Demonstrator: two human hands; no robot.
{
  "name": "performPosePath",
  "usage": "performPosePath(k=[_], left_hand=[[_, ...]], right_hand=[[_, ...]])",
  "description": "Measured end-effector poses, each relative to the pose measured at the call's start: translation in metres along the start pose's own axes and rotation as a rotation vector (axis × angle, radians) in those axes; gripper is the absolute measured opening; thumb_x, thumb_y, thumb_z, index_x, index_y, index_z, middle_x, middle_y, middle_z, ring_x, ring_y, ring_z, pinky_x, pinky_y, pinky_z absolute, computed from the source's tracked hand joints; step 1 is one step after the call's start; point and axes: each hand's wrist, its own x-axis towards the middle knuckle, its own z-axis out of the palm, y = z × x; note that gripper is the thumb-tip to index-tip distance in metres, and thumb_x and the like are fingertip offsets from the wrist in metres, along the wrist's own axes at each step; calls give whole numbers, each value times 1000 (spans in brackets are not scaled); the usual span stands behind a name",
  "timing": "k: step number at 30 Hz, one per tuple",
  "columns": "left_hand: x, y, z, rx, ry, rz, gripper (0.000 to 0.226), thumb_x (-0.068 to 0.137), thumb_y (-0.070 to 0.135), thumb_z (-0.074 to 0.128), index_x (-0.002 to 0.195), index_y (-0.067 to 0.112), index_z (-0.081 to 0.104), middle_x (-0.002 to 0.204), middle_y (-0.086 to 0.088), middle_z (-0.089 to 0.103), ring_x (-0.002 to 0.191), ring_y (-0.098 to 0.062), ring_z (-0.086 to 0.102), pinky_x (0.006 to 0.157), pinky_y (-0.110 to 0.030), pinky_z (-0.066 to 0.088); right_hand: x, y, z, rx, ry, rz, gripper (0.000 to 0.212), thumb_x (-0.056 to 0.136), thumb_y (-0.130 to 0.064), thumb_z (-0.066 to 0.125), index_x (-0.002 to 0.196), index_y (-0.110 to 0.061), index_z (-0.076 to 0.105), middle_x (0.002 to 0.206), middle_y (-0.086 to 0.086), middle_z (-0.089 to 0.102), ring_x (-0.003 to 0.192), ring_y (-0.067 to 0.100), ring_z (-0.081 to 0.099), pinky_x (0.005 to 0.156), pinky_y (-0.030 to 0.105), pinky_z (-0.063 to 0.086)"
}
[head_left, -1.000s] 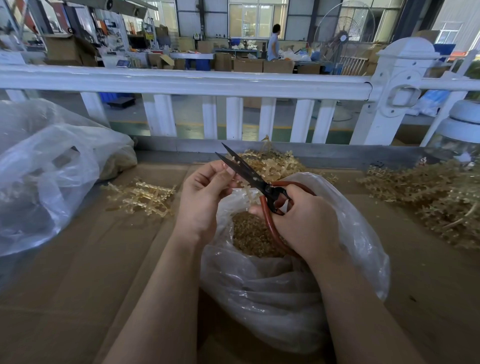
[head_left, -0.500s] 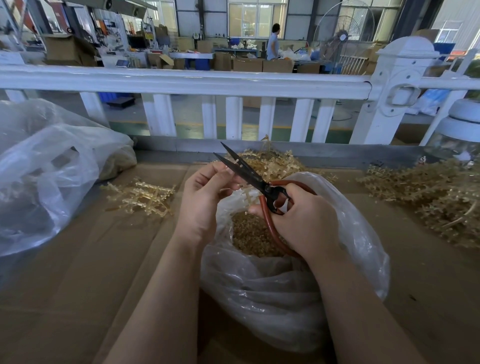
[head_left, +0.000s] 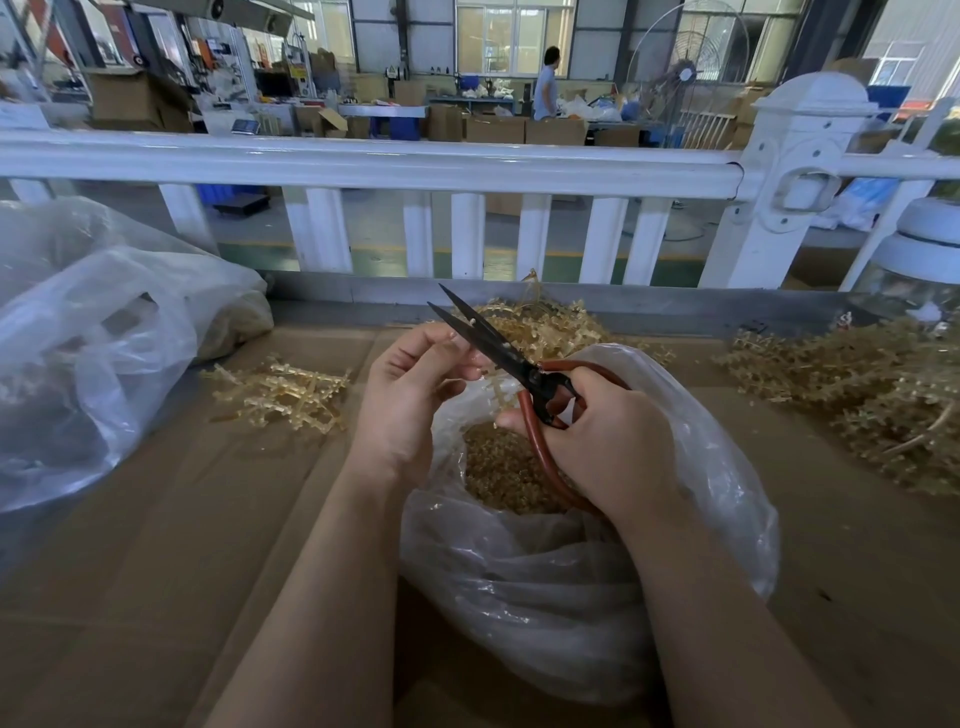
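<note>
My right hand grips the red handles of black-bladed scissors, whose blades stand slightly apart and point up and to the left. My left hand pinches a small pale plastic piece between the blades; most of the piece is hidden by my fingers. Both hands hover over a clear plastic bag whose open mouth shows a heap of small tan cut pieces.
Tan plastic sprues lie in piles at the left, behind the bag and at the right. A large clear bag fills the left side. A white fence bounds the cardboard-covered table. A jar stands far right.
The scissors and both hands stay almost in place over the bag. My left fingers have shifted a little along the blades.
</note>
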Motion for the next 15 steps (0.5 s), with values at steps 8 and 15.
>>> performPosePath(k=[8, 15], left_hand=[[-2, -1, 5, 117, -8, 70, 12, 95, 3, 57, 86, 8, 64, 76, -4, 66, 70, -11, 57, 69, -20, 48], [-2, 0, 5, 94, -53, 54, 10, 96, 2, 53, 89, 5, 60, 77, -3, 66, 71, -12, 57, 73, -24, 47]], right_hand=[[0, -1, 0, -10, 37, -5, 75, 72, -90, 41, 81, -20, 66, 72, -12, 67, 64, 7, 61, 60, 32, 56], [0, -2, 1, 68, 13, 19, 64, 71, -87, 49, 85, -26, 65, 69, -20, 60, 62, 0, 58, 60, 21, 52]])
